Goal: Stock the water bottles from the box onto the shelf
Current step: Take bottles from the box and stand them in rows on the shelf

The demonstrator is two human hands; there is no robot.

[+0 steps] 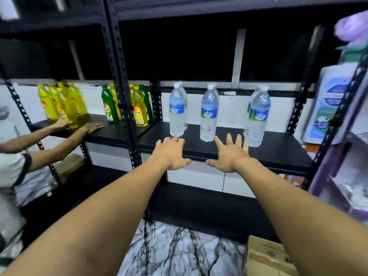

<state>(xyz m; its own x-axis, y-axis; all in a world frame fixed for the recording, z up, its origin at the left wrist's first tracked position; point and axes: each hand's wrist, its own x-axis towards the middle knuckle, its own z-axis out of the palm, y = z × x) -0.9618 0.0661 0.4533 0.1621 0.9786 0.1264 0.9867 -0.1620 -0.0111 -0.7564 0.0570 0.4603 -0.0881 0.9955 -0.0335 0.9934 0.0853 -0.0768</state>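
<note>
Clear water bottles with blue labels stand upright on the black shelf (278, 150) in three short rows: a left row (176, 112), a middle row (208, 114) and a right row (257, 118), each with another bottle behind the front one. My left hand (172, 153) is spread flat just in front of the left row, holding nothing. My right hand (232, 154) is open too, fingers apart, between the middle and right rows near the shelf's front edge. A cardboard box (266, 257) sits on the floor at the bottom right.
Another person at the left has both hands (79, 126) on the neighbouring shelf by yellow (59, 102) and green (108, 105) bottles. A black upright post (123, 100) divides the two shelves. Large packages (330, 104) stand at the right. A lower shelf (209, 208) and marble floor lie below.
</note>
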